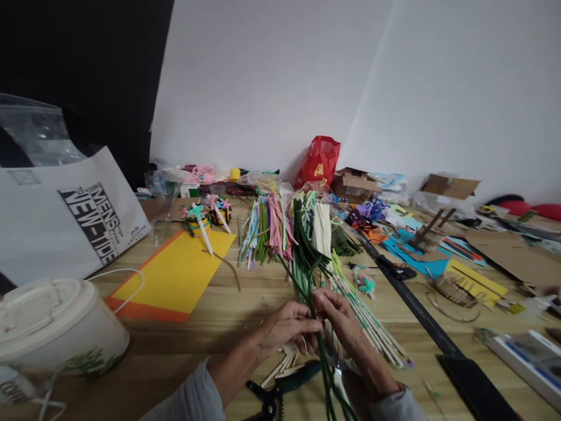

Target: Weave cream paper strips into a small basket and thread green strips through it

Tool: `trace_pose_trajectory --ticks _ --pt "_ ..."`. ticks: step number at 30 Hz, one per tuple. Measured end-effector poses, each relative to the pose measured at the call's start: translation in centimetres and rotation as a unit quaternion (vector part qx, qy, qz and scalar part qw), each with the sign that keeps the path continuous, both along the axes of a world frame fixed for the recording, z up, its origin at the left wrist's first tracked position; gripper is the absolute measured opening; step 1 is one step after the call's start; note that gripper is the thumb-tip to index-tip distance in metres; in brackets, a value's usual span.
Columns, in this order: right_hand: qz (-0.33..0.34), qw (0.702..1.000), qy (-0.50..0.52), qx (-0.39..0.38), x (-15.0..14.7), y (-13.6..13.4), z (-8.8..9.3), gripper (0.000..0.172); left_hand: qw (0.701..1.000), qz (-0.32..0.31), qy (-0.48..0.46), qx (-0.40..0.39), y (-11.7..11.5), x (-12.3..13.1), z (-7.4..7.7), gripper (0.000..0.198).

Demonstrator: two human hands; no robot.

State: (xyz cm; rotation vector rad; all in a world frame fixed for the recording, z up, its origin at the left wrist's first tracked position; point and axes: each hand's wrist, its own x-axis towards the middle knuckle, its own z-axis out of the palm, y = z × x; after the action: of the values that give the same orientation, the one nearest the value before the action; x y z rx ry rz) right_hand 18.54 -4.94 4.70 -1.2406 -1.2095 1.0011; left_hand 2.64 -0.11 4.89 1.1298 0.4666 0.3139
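My left hand (289,330) and my right hand (339,321) meet above the wooden tabletop (210,351), their fingers pinching a bunch of long dark green strips (312,251). The strips run up past my hands and down toward the table's near edge. Just below my left hand lie several short wooden sticks (280,365) and a tool with black and teal handles (280,389), possibly pliers. To the right of my right hand lies a bundle of pale sticks (368,318) with green on them. Pastel paper strips (267,231) stand in a bunch beyond my hands.
A yellow and orange card (170,275) lies to the left, beside a white lidded tub (52,327) and a white printed bag (65,222). A long black ruler (407,292) crosses the right side. Cardboard boxes (355,184) and a red bag (318,161) stand at the back.
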Motion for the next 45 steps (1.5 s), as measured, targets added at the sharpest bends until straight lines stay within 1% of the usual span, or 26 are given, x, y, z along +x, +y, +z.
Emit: trace_pose_trajectory --ticks 3,9,15,17,19,20,23,25,27,30,34,38,41,45 --pt "0.002 1.000 -0.004 0.000 -0.1 0.0 -0.5 0.038 0.999 0.032 0.000 0.017 0.2 -0.5 0.2 0.037" --pt "0.022 1.000 -0.018 0.004 -0.2 0.2 -1.0 0.025 0.996 0.054 0.018 0.068 0.2 -0.8 -0.2 0.041" --pt "0.049 0.998 0.028 -0.030 -0.2 -0.2 -1.2 0.020 0.998 0.014 0.025 0.059 0.1 -0.5 -0.5 0.043" --pt "0.049 0.997 0.045 -0.042 -0.2 -0.3 -1.3 0.021 0.999 0.010 0.017 0.050 0.0 -0.4 -0.5 0.044" --pt "0.045 0.996 0.056 -0.049 -0.2 -0.4 -1.1 0.024 0.999 0.024 0.005 0.037 0.0 -0.5 -0.3 0.042" --pt "0.039 0.997 0.055 -0.048 -0.2 -0.5 -0.9 0.026 0.999 0.041 -0.001 0.030 0.0 -0.6 -0.2 0.040" --pt "0.035 0.998 0.031 -0.040 0.0 -0.6 0.0 0.031 0.993 0.118 -0.018 0.001 0.5 -1.2 0.4 0.035" --pt "0.063 0.997 0.012 -0.048 0.1 -0.7 0.4 0.034 0.987 0.158 -0.028 -0.011 1.0 -1.6 0.6 0.036" --pt "0.099 0.993 -0.006 -0.069 0.3 -0.8 0.7 0.038 0.983 0.181 -0.033 -0.006 1.4 -1.9 0.7 0.038" --pt "0.127 0.989 -0.022 -0.073 0.3 -0.9 0.9 0.040 0.982 0.186 -0.039 0.012 1.8 -1.9 0.5 0.041" --pt "0.147 0.987 -0.014 -0.062 0.0 -0.7 1.0 0.039 0.983 0.181 -0.041 0.016 1.6 -1.6 0.4 0.041" --pt "0.155 0.986 0.000 -0.063 0.3 -0.4 0.4 0.040 0.983 0.177 -0.046 0.017 1.4 -1.5 0.4 0.036" --pt "0.167 0.984 0.000 -0.066 0.7 -0.2 -0.2 0.041 0.981 0.187 -0.052 0.003 1.6 -1.6 0.1 0.036" --pt "0.175 0.982 -0.002 -0.068 0.6 -0.4 0.1 0.041 0.978 0.203 -0.040 0.022 1.8 -1.8 -0.4 0.038"
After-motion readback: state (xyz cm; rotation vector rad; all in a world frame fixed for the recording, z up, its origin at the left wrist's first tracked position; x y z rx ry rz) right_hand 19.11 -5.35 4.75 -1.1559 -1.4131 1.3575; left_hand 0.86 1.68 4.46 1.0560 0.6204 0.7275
